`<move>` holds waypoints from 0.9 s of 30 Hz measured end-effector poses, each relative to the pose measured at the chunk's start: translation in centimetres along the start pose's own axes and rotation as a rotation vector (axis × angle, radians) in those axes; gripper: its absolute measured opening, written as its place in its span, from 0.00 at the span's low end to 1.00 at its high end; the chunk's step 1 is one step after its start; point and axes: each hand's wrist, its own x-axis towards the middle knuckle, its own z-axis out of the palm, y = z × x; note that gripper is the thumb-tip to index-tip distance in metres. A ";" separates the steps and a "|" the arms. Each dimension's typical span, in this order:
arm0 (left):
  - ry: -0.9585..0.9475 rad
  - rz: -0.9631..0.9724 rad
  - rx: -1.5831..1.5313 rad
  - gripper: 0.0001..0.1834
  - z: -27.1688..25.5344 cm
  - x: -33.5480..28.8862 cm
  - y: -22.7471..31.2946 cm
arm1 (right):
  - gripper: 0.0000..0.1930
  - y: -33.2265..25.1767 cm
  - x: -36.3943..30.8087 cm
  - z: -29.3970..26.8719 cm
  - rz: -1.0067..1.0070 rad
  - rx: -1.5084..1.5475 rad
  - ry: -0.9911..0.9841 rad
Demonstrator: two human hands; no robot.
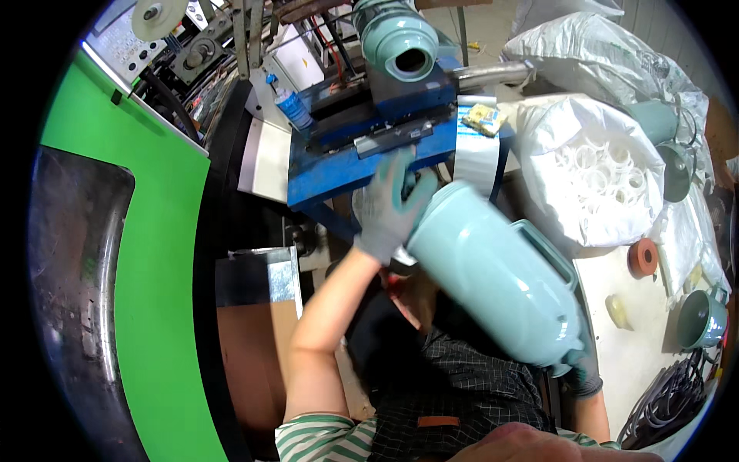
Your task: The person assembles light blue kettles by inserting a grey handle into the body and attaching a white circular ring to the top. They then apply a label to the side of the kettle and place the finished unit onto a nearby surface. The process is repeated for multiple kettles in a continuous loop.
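Observation:
A large pale teal thermos jug body [493, 273] with a side handle lies tilted across the front of my apron. Its wide end points up and left, its spout end down and right. My right hand [586, 373], in a grey-green glove, grips it by the spout end; the jug partly hides the fingers. My left hand [392, 208], gloved too, is beside the wide end. Its thumb and fingers are curved and apart, with nothing plainly between them. Just beyond stands a blue machine bench [331, 173], where a similar teal jug [396, 42] is mounted.
A white sack [539, 181] of clear plastic rings stands right of the bench. On the right-hand table [616, 269] are a brown tape roll [643, 257], a teal cup [697, 319] and coiled black cable [670, 400]. A spray bottle [292, 106] and yellow sponge [483, 119] sit on the bench.

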 end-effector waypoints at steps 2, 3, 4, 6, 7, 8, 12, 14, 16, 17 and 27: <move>0.141 0.281 0.229 0.34 -0.1 6.5 0.1 | 0.57 -1.5 -0.9 0.7 -0.214 0.086 -0.028; 0.101 0.223 0.431 0.39 0.3 9.3 0.5 | 0.51 -1.4 -0.1 -1.9 -0.196 0.138 0.036; 0.069 0.158 0.559 0.41 0.8 11.3 -0.4 | 0.46 -1.4 0.9 -4.2 -0.167 0.186 0.089; -0.204 -0.068 0.647 0.41 2.0 15.0 0.6 | 0.42 -4.8 1.3 -0.4 -0.515 0.011 0.123; -0.146 -0.010 0.683 0.40 2.3 14.7 0.6 | 0.43 -5.6 2.1 -0.8 -0.550 -0.034 0.127; -0.086 0.046 0.723 0.39 2.7 13.4 0.1 | 0.44 -6.3 2.7 -0.7 -0.576 -0.075 0.142; 0.145 0.454 0.592 0.24 1.0 2.6 4.0 | 0.46 -10.3 3.7 -0.1 -0.622 -0.242 0.259; 0.148 0.533 0.592 0.19 -2.5 -4.3 5.1 | 0.48 -12.6 5.3 1.1 -0.628 -0.335 0.244; 0.180 0.624 0.580 0.16 -7.6 -9.5 5.9 | 0.48 -14.6 8.8 3.7 -0.738 -0.351 0.176; 0.144 0.572 0.479 0.17 -8.8 -10.9 5.9 | 0.46 -16.0 10.5 4.8 -0.827 -0.350 0.127; -0.226 0.463 0.135 0.11 -6.4 -18.3 5.8 | 0.42 -14.7 29.8 33.3 -0.532 0.082 -0.368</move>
